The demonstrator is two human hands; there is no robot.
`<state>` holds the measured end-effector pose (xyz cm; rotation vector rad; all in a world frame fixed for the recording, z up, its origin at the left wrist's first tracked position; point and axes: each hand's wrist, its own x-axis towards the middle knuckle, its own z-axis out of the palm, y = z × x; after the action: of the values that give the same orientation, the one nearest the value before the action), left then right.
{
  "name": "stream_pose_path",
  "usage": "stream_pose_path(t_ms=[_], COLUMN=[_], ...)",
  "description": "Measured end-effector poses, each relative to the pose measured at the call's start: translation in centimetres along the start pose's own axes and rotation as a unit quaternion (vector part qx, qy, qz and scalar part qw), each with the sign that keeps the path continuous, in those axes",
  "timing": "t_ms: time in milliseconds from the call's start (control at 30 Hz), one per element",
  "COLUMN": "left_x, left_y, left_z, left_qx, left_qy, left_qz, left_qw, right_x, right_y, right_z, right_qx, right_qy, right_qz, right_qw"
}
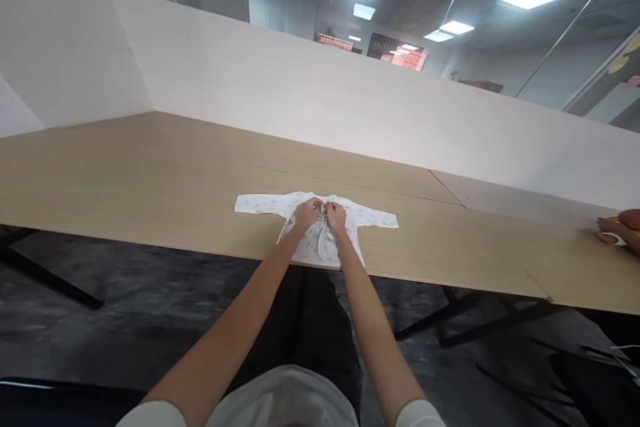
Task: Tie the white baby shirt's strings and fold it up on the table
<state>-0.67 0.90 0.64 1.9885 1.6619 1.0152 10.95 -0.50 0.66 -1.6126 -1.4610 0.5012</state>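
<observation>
A small white long-sleeved garment point(370, 215) with a faint print lies spread on the wooden table point(150, 180), its sleeves stretched out to both sides. Near its neckline my left hand point(308, 212) pinches one side of a thin white tie point(323, 209). Close beside it, my right hand point(335, 215) pinches the other side of the same tie. The tie forms a small loop between my fingertips, and a longer loop hangs down over the garment's front. The hem lies at the table's front edge.
A white wall with a window above it stands behind the table. At the far right, another person's hand point(613, 225) is beside a white object. Dark chairs point(590, 373) stand at the lower right, and black table legs show below.
</observation>
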Motion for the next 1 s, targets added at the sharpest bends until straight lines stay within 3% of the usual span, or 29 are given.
stream_pose_path(t_ms=[300,667,1000], left_x=[-0.07,0.27,-0.05], left_y=[0.07,0.43,0.90], left_z=[-0.27,0.24,-0.04], left_qx=[-0.022,0.080,0.110], left_qy=[-0.008,-0.004,0.023], left_qz=[0.008,-0.007,-0.042], left_qw=[1.000,0.997,0.993], right_x=[-0.19,-0.10,-0.01], right_y=[-0.39,-0.30,-0.38], right_z=[-0.22,0.09,0.06], right_qx=[-0.050,-0.093,-0.105], right_qy=[-0.023,-0.027,-0.013], right_qz=[0.019,0.008,0.017], right_qw=[0.998,0.995,0.994])
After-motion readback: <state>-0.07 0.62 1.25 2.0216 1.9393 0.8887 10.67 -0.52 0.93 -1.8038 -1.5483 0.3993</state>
